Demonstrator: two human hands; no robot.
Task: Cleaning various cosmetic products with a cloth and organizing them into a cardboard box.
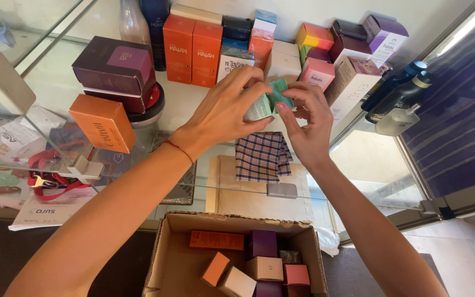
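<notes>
Open brown cardboard carton (178, 258) sits nearest, part-filled. Above it, small teal-and-white box (268, 102) is pinched between left hand (224, 113) and right hand (303, 124), over glass tabletop (193, 110). Risk, judged: neighbouring white box (282, 65) could be toppled if nudged.

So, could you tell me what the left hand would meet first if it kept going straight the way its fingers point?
The left hand grips a small green box and points toward the back row. Beyond it, the white box looks first in line, though depth is uncertain.
</notes>
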